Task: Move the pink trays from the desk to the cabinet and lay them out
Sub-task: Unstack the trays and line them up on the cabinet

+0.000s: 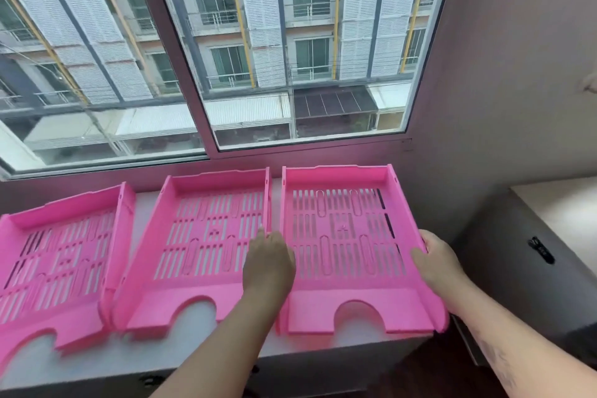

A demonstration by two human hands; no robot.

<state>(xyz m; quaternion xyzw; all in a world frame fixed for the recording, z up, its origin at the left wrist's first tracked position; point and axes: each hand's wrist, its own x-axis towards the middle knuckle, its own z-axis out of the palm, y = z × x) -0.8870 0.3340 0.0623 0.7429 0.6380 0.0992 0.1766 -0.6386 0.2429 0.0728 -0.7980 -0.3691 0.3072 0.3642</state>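
Three pink slotted trays lie side by side on the white cabinet top [206,346] under the window. The left tray [58,255] and the middle tray [200,242] overlap slightly at their near corners. The right tray [342,236] sits at the cabinet's right end. My left hand [269,263] rests over the gap between middle and right trays, fingers on the right tray's left wall. My right hand [436,262] grips that tray's right wall.
A large window [226,52] rises directly behind the cabinet. A grey wall [504,74] closes the right side. A lower grey cabinet with a pale top [562,213] and a black latch [541,250] stands to the right.
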